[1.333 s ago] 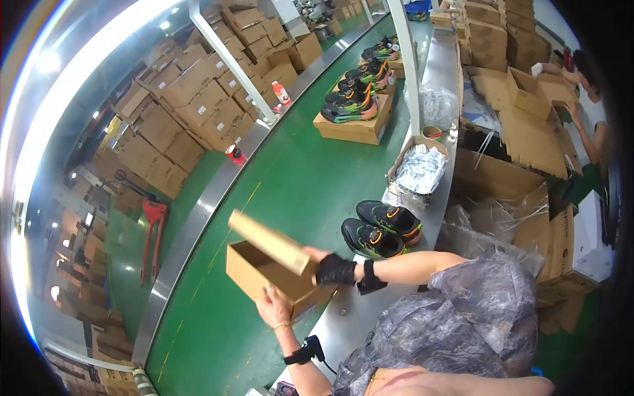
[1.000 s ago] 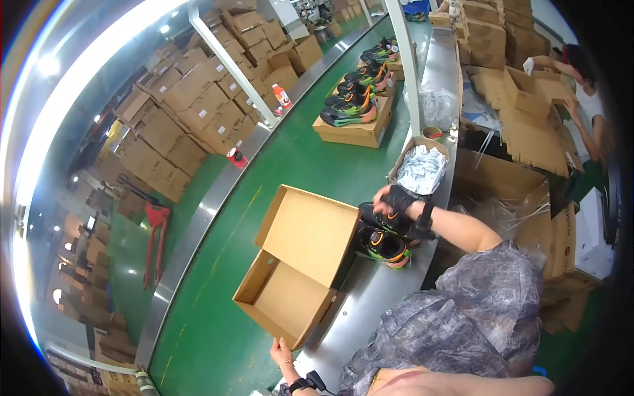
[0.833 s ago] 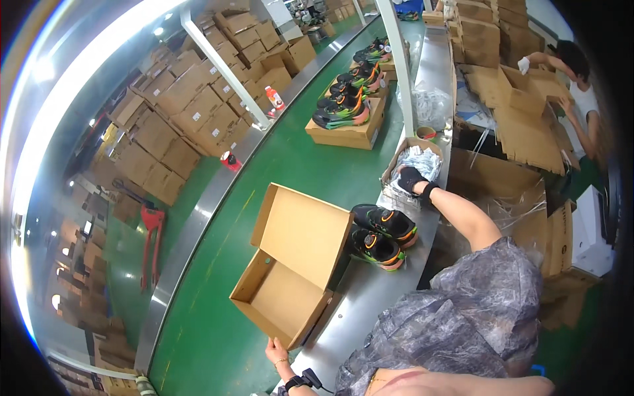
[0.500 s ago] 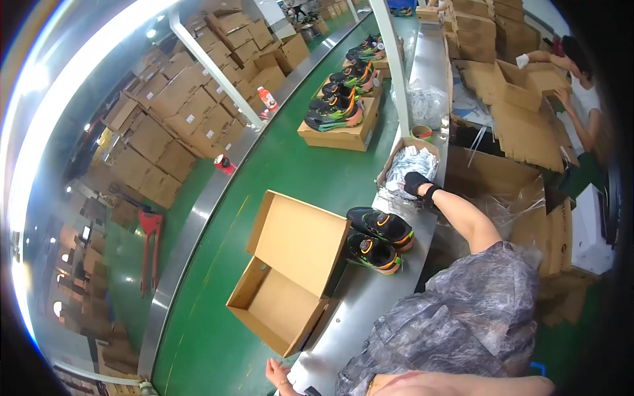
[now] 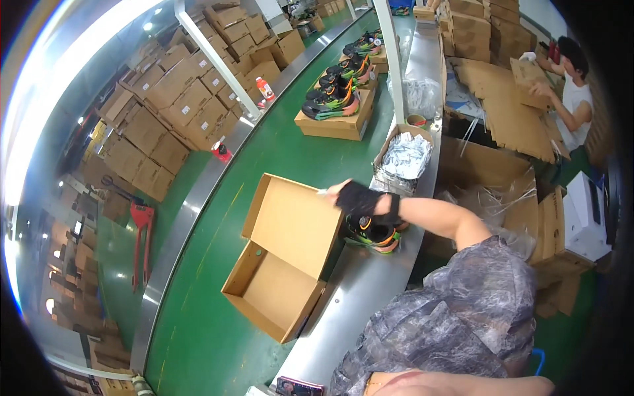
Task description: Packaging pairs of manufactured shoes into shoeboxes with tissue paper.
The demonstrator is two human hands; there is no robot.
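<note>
Head view: open shoe box (image 5: 284,254) just left of right hand (image 5: 360,198) (fingers' spread unclear).

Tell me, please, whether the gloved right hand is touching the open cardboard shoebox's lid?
Cannot tell. In the head view the right hand overlaps the far edge of the shoebox lid, but it may simply be hovering above it.

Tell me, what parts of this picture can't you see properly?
- Head view: the left hand is not in the picture at all.
- The pair of shoes is half hidden by the gloved right hand and wrist.
- Whether that hand pinches something small near the open cardboard box lid: too small to tell.
- The tray of silvery packets: too blurred to tell what they are.
- The dark flat thing is cut off by the bottom edge.
</note>
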